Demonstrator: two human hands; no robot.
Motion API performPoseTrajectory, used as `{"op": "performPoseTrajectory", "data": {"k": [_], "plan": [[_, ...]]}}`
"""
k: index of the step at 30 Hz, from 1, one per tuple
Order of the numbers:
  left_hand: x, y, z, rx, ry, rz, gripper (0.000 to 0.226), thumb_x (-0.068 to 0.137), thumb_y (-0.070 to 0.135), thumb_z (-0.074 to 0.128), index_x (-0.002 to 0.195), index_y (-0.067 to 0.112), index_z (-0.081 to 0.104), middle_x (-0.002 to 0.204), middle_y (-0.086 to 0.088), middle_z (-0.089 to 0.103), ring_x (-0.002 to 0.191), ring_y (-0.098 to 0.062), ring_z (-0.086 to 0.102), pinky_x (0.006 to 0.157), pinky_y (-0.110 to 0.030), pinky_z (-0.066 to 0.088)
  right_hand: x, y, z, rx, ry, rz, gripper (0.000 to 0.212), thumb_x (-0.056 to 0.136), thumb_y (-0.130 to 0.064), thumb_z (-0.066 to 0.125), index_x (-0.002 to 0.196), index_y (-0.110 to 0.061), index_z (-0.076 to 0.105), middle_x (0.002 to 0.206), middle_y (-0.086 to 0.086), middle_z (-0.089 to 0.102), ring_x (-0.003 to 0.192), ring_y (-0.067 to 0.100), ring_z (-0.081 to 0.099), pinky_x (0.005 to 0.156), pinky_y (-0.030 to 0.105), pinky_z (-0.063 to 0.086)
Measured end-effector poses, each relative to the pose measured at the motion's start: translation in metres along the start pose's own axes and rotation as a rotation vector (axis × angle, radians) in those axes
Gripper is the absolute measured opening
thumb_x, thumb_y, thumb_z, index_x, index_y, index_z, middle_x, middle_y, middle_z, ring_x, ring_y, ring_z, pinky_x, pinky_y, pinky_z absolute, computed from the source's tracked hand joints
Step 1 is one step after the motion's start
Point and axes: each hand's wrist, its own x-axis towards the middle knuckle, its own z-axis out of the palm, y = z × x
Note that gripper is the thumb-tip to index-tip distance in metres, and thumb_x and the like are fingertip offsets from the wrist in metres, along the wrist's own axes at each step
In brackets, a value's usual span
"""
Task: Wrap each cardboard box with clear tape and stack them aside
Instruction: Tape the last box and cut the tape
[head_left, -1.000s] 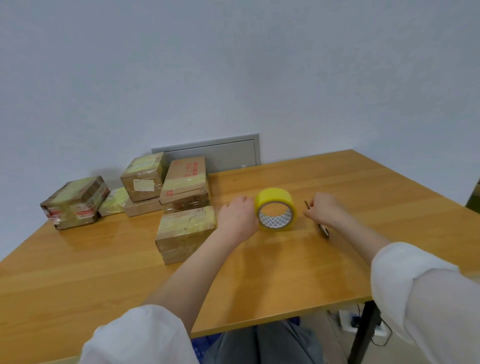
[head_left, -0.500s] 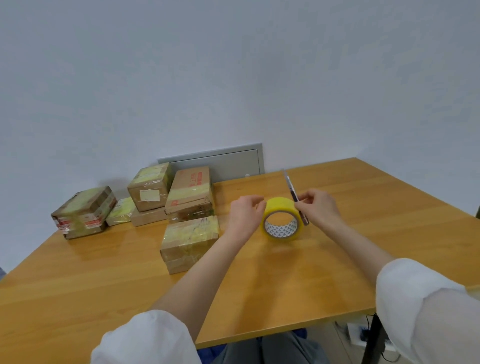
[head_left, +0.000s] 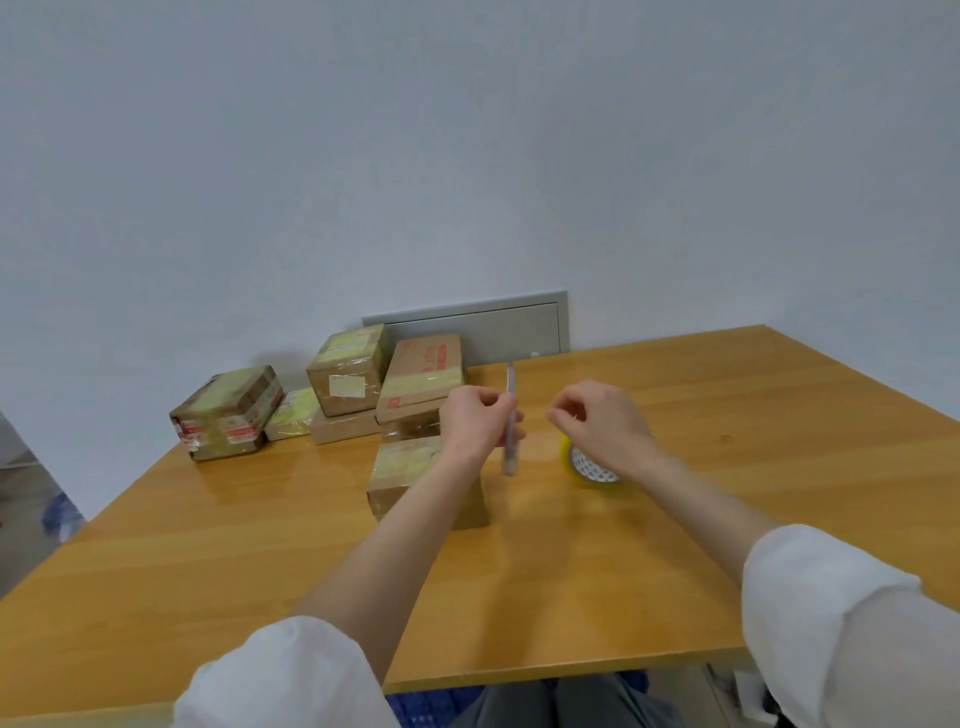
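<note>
Slim cutter (head_left: 511, 453) swapped from R hand (head_left: 605, 428) to L hand (head_left: 475, 423), gripped upright; R curled over tape roll (head_left: 583, 470), pinching what unclear; near box (head_left: 402, 465) just left, tape cut likely next

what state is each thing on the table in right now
left hand: grips the cutter
cutter: upright, off the table
right hand: fingers curled, hold unclear
tape roll: on edge, under the right hand
front box: taped, lying flat
rear boxes: taped, stacked
</note>
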Motion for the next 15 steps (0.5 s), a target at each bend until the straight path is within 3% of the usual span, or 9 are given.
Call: {"op": "performPoseTrajectory", "data": {"k": [2, 5, 9, 12, 15], "plan": [[0.000, -0.006, -0.012, 0.136, 0.065, 0.064, 0.017, 0.095, 0.017, 0.054, 0.086, 0.009, 0.066, 0.073, -0.005, 0.067, 0.058, -0.016, 0.068, 0.061, -0.028, 0.059, 0.012, 0.004, -0.007, -0.186, -0.052, 0.067, 0.025, 0.093, -0.040, 0.055, 0.106, -0.021, 0.065, 0.106, 0.002, 0.060, 0.102, 0.023, 0.056, 0.082, 0.035, 0.047], [-0.004, -0.022, -0.022, 0.499, 0.083, 0.163, 0.017, 0.095, 0.022, 0.054, 0.092, 0.011, 0.067, 0.077, -0.002, 0.066, 0.068, -0.018, 0.065, 0.067, -0.034, 0.058, 0.031, 0.005, -0.008, -0.471, -0.268, 0.109, 0.049, 0.091, -0.059, 0.046, 0.129, -0.029, 0.054, 0.129, 0.004, 0.055, 0.121, 0.026, 0.050, 0.093, 0.038, 0.043], [-0.010, -0.042, -0.020, 0.764, 0.080, 0.192, 0.026, 0.097, 0.024, 0.049, 0.096, 0.011, 0.072, 0.080, -0.003, 0.068, 0.073, -0.021, 0.062, 0.062, -0.032, 0.051, 0.048, 0.003, -0.005, -0.631, -0.518, 0.158, 0.060, 0.090, -0.070, 0.036, 0.135, -0.034, 0.050, 0.132, 0.001, 0.057, 0.119, 0.025, 0.053, 0.084, 0.035, 0.044], [-0.008, -0.044, -0.018, 0.799, 0.097, 0.200, 0.028, 0.098, 0.024, 0.047, 0.097, 0.012, 0.073, 0.078, -0.003, 0.067, 0.071, -0.021, 0.058, 0.056, -0.029, 0.040, 0.055, -0.002, -0.007, -0.607, -0.600, 0.174, 0.056, 0.085, -0.066, 0.052, 0.130, -0.034, 0.055, 0.126, -0.002, 0.060, 0.114, 0.023, 0.055, 0.079, 0.032, 0.044], [-0.008, -0.045, -0.017, 0.826, 0.109, 0.213, 0.028, 0.098, 0.025, 0.046, 0.101, 0.014, 0.072, 0.083, -0.003, 0.068, 0.074, -0.020, 0.061, 0.057, -0.028, 0.044, 0.055, -0.007, -0.005, -0.451, -0.678, 0.179, 0.053, 0.080, -0.054, 0.069, 0.126, -0.029, 0.061, 0.130, 0.000, 0.058, 0.116, 0.023, 0.054, 0.089, 0.035, 0.047]]}}
